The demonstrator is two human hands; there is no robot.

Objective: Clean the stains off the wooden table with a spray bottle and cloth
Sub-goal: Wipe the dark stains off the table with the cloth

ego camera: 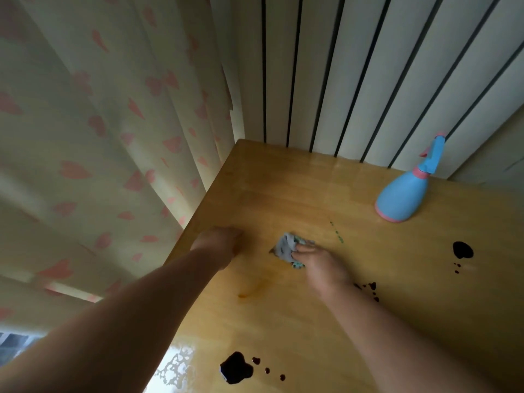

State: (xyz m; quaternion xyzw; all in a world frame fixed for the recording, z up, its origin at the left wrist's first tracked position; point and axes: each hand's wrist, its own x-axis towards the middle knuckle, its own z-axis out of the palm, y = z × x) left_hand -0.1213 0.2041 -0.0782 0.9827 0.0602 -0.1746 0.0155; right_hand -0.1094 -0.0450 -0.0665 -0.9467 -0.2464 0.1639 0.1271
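My right hand (320, 263) grips a crumpled grey and green cloth (286, 246) and presses it on the wooden table (283, 188) near its middle. My left hand (219, 241) rests on the table by the left edge, its fingers curled under. A blue spray bottle (405, 194) with pink trim stands at the back right, apart from both hands. Dark stains lie on the wood: a big blot at the front (235, 367), another on the right (462, 249), and small spots (368, 287) beside my right wrist. A faint orange smear (252, 290) runs between my arms.
A curtain (99, 137) with pink hearts hangs along the table's left edge. A white slatted wall (368, 66) stands right behind the table. Small green specks (337, 232) dot the wood right of the cloth.
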